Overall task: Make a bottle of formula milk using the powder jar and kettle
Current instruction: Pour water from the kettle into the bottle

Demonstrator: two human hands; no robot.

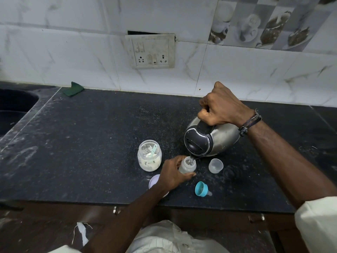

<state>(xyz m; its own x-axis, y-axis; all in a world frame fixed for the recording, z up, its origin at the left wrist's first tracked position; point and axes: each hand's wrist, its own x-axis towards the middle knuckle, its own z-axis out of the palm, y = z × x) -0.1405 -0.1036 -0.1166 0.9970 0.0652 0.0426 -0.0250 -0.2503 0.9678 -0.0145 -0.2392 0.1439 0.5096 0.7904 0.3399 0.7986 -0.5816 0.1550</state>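
Observation:
My right hand [221, 106] grips the black handle of a steel kettle [218, 140], which is tilted far over to the left. A thin stream of water runs from its spout into the open mouth of a clear baby bottle [188, 165]. My left hand [173, 173] holds that bottle upright on the black counter [91, 134]. Left of the bottle stands the open powder jar [149, 155] with white powder and a pale green scoop inside.
A clear cap [215, 165] stands right of the bottle. The teal ring with its teat [202, 189] lies near the counter's front edge. A lilac jar lid [153, 180] is partly under my left wrist. A dark sink [12, 110] lies far left, a green cloth [72, 89] at the wall.

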